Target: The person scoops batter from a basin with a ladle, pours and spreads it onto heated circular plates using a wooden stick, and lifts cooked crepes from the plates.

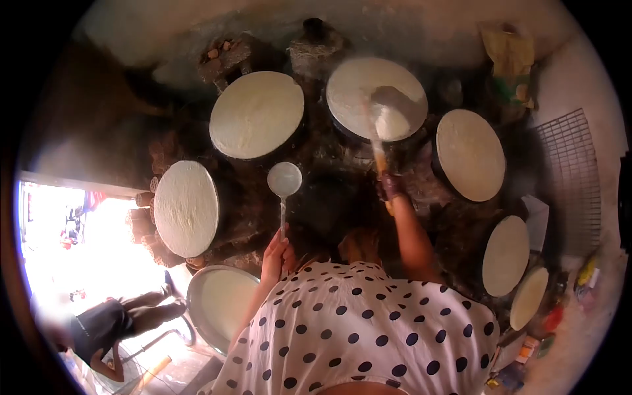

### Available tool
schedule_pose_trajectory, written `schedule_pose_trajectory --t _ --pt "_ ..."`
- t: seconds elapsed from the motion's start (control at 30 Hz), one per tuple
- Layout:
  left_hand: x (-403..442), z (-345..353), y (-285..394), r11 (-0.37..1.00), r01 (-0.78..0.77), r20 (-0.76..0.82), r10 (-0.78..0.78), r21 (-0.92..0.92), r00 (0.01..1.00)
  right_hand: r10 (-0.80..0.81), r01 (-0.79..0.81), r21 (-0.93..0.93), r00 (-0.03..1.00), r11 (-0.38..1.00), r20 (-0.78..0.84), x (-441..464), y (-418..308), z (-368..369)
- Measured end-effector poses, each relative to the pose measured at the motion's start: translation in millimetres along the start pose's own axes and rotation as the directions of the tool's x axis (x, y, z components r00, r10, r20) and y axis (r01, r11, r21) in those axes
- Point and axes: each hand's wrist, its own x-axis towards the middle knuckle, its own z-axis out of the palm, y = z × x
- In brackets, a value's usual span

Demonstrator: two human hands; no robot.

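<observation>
In my left hand [278, 257] is the handle of a ladle [284, 178], its round bowl held up in front of me. My right hand [391, 187] is closed round the wooden handle of a long tool [378, 157]. The tool's far end reaches over the upper right pan [355, 82] of pale, creamy stuff, where a dark patch and a bright white spot show; the end itself is blurred. Left of it stands another pan [257, 115] with a pale surface.
More pale-filled pans stand at the left [186, 209] and right [471, 155]. A metal basin [220, 304] of pale liquid is at lower left. Beyond it a person [108, 326] is near the bright opening. A wire grid [571, 178] leans at the right wall.
</observation>
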Motion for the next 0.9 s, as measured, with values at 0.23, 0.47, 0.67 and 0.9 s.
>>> schedule_pose_trajectory --t 0.23,0.47,0.67,0.9 --pt "19.2 17.3 9.4 0.999 0.026 -0.023 -0.026 0.027 0.999 -0.114 0.086 -0.153 0.976 0.985 -0.187 6.6 -75.1 -73.4" --pt "44.4 36.4 12.5 0.998 0.022 0.058 -0.018 -0.065 0.998 0.042 -0.03 -0.07 0.982 0.997 0.186 -29.1 -33.3 -29.2" --pt "57.5 60.3 9.5 0.995 0.006 0.064 0.001 -0.099 0.998 -0.151 0.14 0.114 0.984 0.984 0.097 47.8 -61.8 -96.3" --pt "71.8 77.8 15.2 1.0 -0.007 0.085 0.008 -0.016 0.996 -0.582 0.539 -0.309 0.811 0.783 -0.061 47.8 -132.1 -40.2"
